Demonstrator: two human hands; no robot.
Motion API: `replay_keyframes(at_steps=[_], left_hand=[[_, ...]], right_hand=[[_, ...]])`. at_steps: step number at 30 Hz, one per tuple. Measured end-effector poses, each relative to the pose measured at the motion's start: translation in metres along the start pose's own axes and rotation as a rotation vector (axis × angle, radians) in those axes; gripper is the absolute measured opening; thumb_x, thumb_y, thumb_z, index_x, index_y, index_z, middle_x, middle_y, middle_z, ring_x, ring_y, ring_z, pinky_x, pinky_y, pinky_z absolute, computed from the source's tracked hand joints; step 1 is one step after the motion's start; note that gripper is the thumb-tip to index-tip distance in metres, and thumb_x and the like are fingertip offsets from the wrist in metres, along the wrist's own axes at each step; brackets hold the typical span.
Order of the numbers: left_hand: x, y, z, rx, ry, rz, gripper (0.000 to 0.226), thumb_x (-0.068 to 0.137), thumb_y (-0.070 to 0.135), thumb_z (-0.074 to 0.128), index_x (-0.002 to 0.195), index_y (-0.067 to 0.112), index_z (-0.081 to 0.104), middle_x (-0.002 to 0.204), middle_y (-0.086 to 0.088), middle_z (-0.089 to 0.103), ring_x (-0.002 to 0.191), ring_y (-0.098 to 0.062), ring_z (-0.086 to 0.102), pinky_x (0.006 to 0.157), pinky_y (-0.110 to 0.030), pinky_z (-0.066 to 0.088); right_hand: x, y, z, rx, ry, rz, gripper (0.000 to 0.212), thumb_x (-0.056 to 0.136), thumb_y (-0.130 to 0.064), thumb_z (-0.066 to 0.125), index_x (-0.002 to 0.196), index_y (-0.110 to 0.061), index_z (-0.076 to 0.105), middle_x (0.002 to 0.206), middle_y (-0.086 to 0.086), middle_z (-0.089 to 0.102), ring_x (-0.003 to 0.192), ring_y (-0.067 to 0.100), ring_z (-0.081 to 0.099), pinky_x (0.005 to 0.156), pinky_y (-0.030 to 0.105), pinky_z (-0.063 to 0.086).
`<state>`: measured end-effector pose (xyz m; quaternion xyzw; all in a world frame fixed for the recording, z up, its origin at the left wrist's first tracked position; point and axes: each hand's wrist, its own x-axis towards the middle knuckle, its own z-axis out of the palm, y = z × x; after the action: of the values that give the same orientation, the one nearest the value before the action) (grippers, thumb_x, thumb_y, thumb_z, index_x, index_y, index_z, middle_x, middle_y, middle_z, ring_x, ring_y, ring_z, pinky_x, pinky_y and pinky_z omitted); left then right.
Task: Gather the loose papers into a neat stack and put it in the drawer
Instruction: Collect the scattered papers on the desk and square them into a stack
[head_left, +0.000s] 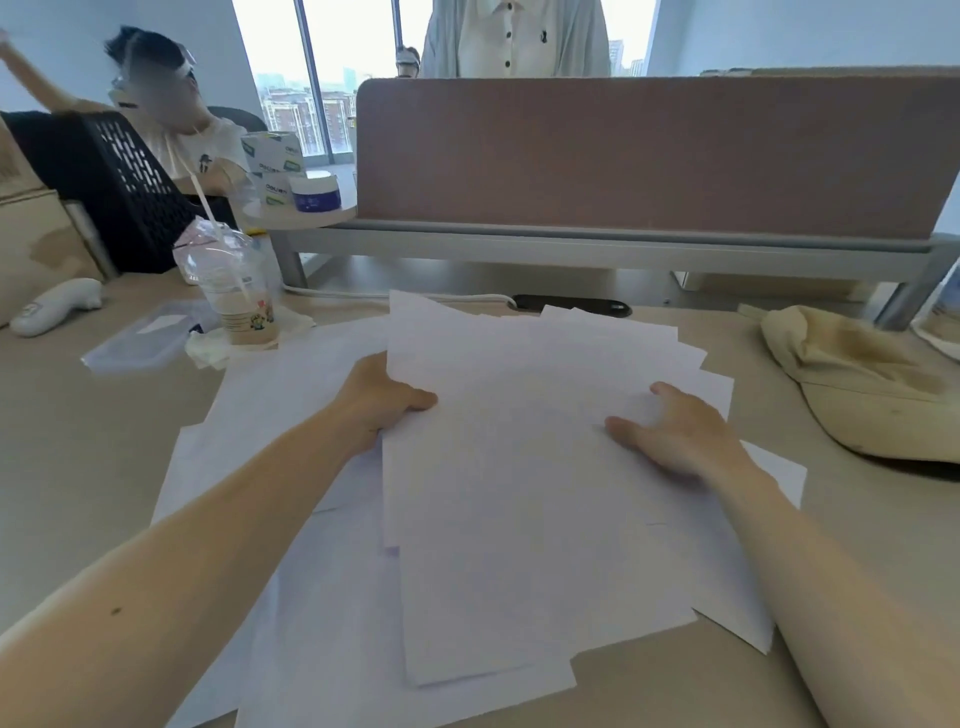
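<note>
Paper everywhere: loose white paper sheets (493, 493) lie fanned across the near middle of the pale beige desk (78, 441), corners poking out at every angle, nothing squared up yet. The left hand (384, 405) is at the left edge of the upper bunch, thumb on top and fingers tucked underneath out of sight. That's a pinch on the edge, and it looks meant to lift and drag that bunch over the sheets below. The right hand (675, 441) lies flat on top toward the right, fingers straight and a little spread, holding nothing. My read is that it's pinning the pile so it doesn't skate away while the left side gets pulled in. More sheets stick out underneath on the left and at the near edge, so the gathering looks only partly done. No drawer in view at all. One to watch: the clear plastic cup of milky drink (241, 306) stands just beyond the far-left corner of the spread, so a wide sweep could clip it. The crumpled beige cloth cap (852, 384) sits apart on the right.
</note>
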<state>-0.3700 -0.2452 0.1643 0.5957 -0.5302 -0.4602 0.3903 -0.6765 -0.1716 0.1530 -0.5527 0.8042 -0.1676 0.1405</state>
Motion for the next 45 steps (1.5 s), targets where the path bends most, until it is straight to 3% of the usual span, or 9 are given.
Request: replay_keyframes(at_steps=[7,14,19,26,30,34,39,42,45], left_hand=[[-0.008,0.014,0.019,-0.096,-0.099,-0.077,0.033,0.074,-0.008,0.075,0.105,0.002,0.068,0.104,-0.02,0.073,0.09,-0.037,0.071,0.079,-0.052,0.059],[-0.006,0.01,0.042,0.002,-0.124,-0.028,0.052,0.074,-0.005,0.078,0.111,0.02,0.052,0.095,0.002,0.064,0.081,-0.014,0.061,0.056,-0.025,0.051],[0.016,0.005,0.042,0.079,-0.034,0.0,0.026,0.074,0.001,0.081,0.088,0.017,0.066,0.088,-0.001,0.071,0.082,-0.02,0.067,0.066,-0.026,0.053],[0.008,0.001,0.032,-0.013,-0.006,-0.027,0.036,0.066,0.015,0.091,0.096,0.007,0.072,0.091,-0.009,0.076,0.083,-0.028,0.074,0.077,-0.044,0.061],[-0.005,0.004,0.031,-0.014,-0.003,0.029,0.033,0.066,0.028,0.091,0.089,0.009,0.076,0.087,-0.005,0.078,0.08,-0.023,0.075,0.078,-0.039,0.061],[-0.006,0.008,0.031,-0.015,-0.017,-0.024,0.036,0.08,0.042,0.078,0.075,0.008,0.066,0.084,-0.008,0.075,0.07,-0.023,0.071,0.067,-0.028,0.059],[-0.001,0.012,0.023,-0.041,-0.158,-0.122,0.022,0.087,0.002,0.07,0.107,-0.004,0.064,0.1,-0.024,0.073,0.071,-0.025,0.071,0.069,-0.031,0.063],[0.007,0.017,0.032,0.008,-0.137,-0.102,0.025,0.086,0.006,0.073,0.108,-0.004,0.067,0.101,-0.022,0.073,0.071,-0.026,0.07,0.071,-0.032,0.063],[0.02,0.023,0.044,0.148,-0.086,-0.032,0.023,0.083,0.013,0.076,0.101,0.0,0.071,0.098,-0.015,0.071,0.072,-0.023,0.068,0.076,-0.031,0.061]], right_hand=[[-0.015,-0.007,0.001,0.361,-0.076,-0.139,0.075,0.08,-0.041,0.077,0.145,-0.027,0.042,0.138,0.007,0.057,0.124,0.022,0.054,0.091,0.028,0.039],[-0.013,-0.01,0.011,0.505,-0.084,-0.182,0.065,0.075,-0.025,0.082,0.134,-0.025,0.055,0.119,0.001,0.064,0.102,0.014,0.065,0.09,0.029,0.05],[-0.01,-0.001,0.008,0.416,0.109,-0.053,0.066,0.079,-0.04,0.076,0.137,-0.02,0.052,0.132,0.004,0.056,0.115,0.022,0.058,0.094,0.033,0.045],[-0.012,0.001,-0.007,0.638,-0.07,0.104,0.082,0.069,-0.05,0.082,0.137,-0.014,0.052,0.118,0.002,0.065,0.097,0.021,0.063,0.078,0.031,0.05],[-0.018,-0.009,-0.006,0.806,-0.248,0.046,0.04,0.067,-0.025,0.089,0.1,-0.008,0.074,0.094,0.008,0.078,0.081,0.026,0.075,0.075,0.04,0.06],[-0.015,-0.012,-0.007,0.755,-0.138,0.084,0.015,0.075,-0.011,0.083,0.083,-0.006,0.071,0.079,0.011,0.075,0.063,0.024,0.07,0.055,0.025,0.053],[-0.003,0.005,-0.027,0.766,-0.083,0.188,0.015,0.085,-0.014,0.074,0.094,-0.004,0.067,0.086,0.012,0.071,0.077,0.03,0.068,0.064,0.031,0.052],[0.007,0.023,-0.04,0.762,-0.082,0.246,0.016,0.09,-0.019,0.068,0.103,-0.011,0.064,0.091,0.01,0.069,0.083,0.031,0.067,0.075,0.038,0.054],[0.011,0.045,-0.055,0.698,-0.027,0.277,0.016,0.094,-0.017,0.062,0.104,-0.005,0.061,0.089,0.012,0.066,0.08,0.03,0.062,0.067,0.033,0.049]])
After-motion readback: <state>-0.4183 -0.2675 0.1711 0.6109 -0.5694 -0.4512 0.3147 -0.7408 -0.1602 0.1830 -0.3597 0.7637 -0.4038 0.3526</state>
